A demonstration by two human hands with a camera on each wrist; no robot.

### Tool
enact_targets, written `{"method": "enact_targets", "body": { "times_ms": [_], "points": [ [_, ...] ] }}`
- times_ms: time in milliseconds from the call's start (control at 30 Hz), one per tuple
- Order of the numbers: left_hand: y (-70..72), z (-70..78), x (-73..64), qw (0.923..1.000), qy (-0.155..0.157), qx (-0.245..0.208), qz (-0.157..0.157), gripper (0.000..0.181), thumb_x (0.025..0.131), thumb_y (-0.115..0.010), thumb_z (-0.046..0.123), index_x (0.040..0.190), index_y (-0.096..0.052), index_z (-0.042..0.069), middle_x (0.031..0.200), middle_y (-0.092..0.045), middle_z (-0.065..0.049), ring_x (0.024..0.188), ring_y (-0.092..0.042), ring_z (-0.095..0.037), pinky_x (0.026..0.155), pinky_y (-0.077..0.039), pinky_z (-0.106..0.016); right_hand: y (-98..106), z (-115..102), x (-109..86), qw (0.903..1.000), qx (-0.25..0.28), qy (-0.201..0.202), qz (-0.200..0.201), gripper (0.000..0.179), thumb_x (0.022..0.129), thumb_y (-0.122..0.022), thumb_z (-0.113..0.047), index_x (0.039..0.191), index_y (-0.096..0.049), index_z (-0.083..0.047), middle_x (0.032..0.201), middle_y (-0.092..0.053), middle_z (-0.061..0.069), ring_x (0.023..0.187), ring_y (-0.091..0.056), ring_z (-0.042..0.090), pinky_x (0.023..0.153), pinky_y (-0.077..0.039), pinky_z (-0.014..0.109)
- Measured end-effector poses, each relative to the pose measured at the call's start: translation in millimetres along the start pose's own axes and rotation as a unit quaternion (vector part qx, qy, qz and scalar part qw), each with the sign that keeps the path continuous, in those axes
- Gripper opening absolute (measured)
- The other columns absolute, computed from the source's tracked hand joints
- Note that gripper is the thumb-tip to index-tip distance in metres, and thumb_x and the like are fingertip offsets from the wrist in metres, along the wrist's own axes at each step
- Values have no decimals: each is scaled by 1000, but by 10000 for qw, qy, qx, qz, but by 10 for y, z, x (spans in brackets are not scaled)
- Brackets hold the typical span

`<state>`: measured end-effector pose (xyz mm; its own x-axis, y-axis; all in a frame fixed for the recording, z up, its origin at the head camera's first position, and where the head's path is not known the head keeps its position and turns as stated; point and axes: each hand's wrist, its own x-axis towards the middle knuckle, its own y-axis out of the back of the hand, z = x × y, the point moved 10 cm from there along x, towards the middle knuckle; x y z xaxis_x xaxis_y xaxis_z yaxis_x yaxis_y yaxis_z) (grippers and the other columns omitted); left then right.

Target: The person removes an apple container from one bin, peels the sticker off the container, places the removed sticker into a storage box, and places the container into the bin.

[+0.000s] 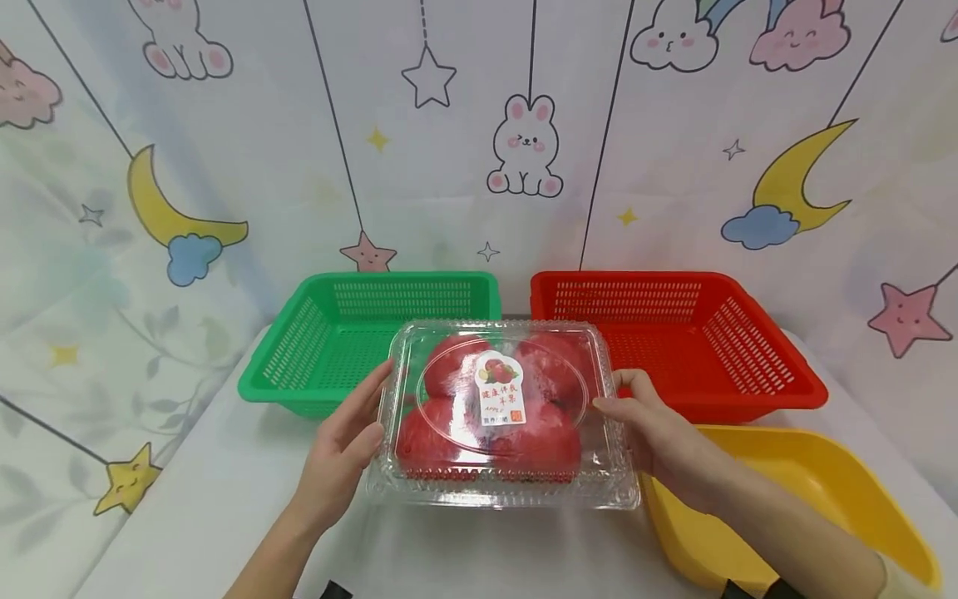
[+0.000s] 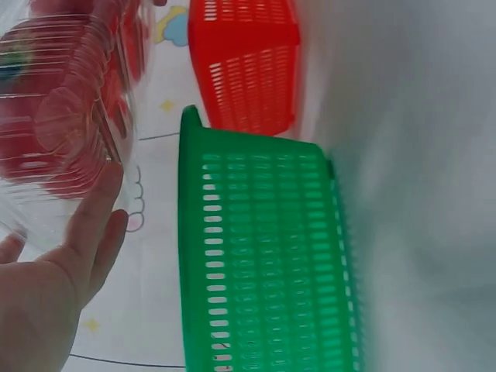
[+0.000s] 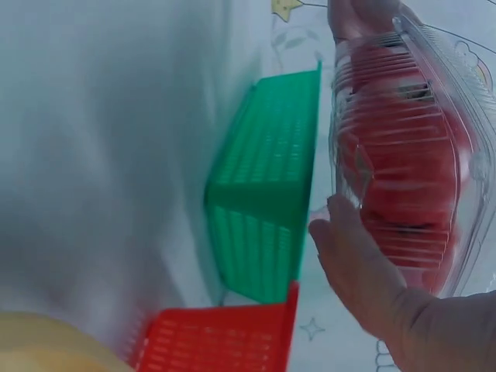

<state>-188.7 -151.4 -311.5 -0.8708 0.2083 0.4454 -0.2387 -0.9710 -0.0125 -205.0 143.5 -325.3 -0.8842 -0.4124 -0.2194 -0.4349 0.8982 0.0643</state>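
Note:
A clear plastic clamshell box of red apples is held up over the white table between two hands. A white label with an apple picture is stuck on its lid. The left hand grips the box's left side, thumb toward the lid. On the opposite side the right hand grips it, with the thumb on the lid's edge. In the left wrist view, fingers lie against the ridged box wall. The right wrist view shows fingers under the box.
Behind the box stand a green basket at left and a red basket at right. A yellow tray sits at the front right, close beneath the right forearm. The white table meets a patterned cloth backdrop behind the baskets.

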Motion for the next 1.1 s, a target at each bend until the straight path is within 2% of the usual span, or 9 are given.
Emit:
{"method": "enact_targets", "body": {
  "times_ms": [133,233,333,433,600,800,933,1033,1100],
  "points": [
    [21,-15,-145,9993,-184,-241,-207,59,97,-44,-1,156,-35,3,157,-40,-9,141,-42,-21,97,-51,-35,-109,99,-43,9984,29,47,-560,52,102,-52,-26,134,-14,-12,134,-44,20,113,-62,31,92,-54,44],
    [13,-42,-261,9982,-321,-279,-411,59,98,-45,-2,156,-31,-3,158,-38,-13,143,-40,-22,102,-47,-34,-160,179,-76,9962,81,15,-872,52,101,-52,-25,134,-14,-11,136,-42,21,117,-60,31,92,-54,47],
    [-11,-80,-373,9967,-354,-380,-627,60,99,-45,-4,155,-27,-6,159,-36,-15,142,-40,-24,104,-46,-33,-181,284,-108,9949,131,-125,-995,53,101,-53,-24,136,-15,-10,138,-38,21,118,-57,31,91,-53,48],
    [-37,-133,-451,9947,-198,-618,-796,61,99,-46,-7,156,-25,-7,160,-34,-15,140,-43,-27,102,-47,-36,-208,410,-131,9934,305,-313,-1057,53,101,-53,-23,137,-17,-9,138,-37,20,117,-56,32,90,-52,49],
    [-58,-249,-562,9927,224,-726,-933,63,97,-45,-11,157,-27,-2,159,-37,-9,132,-52,-30,96,-52,-40,-259,643,-159,9919,469,-686,-958,54,100,-54,-23,137,-18,-7,133,-42,17,113,-55,31,89,-51,47],
    [-61,-405,-657,9888,651,-888,-1005,64,98,-45,-11,158,-28,2,159,-38,-6,127,-56,-28,92,-54,-41,-273,866,-165,9906,492,-1154,-541,54,99,-57,-23,136,-21,-7,132,-44,18,113,-53,32,90,-49,46],
    [-82,-515,-679,9839,1058,-1045,-994,62,100,-48,-8,158,-28,2,160,-29,-23,127,-56,-29,93,-53,-41,-243,979,-167,9874,400,-1528,-121,56,99,-60,-24,138,-23,-9,139,-36,21,120,-45,38,93,-45,50],
    [-97,-622,-671,9805,1469,-939,-904,62,101,-52,-3,158,-29,3,158,-20,-34,129,-54,-30,94,-52,-39,-206,1038,-163,9829,463,-1774,169,56,98,-61,-23,137,-23,-11,138,-27,21,122,-34,38,91,-40,45],
    [-107,-691,-656,9781,1690,-857,-857,63,100,-54,0,158,-29,1,158,-18,-35,130,-53,-34,94,-52,-38,-180,1066,-157,9810,483,-1852,304,54,97,-61,-22,134,-24,-10,132,-24,22,118,-30,37,86,-37,41]
  ]
}}
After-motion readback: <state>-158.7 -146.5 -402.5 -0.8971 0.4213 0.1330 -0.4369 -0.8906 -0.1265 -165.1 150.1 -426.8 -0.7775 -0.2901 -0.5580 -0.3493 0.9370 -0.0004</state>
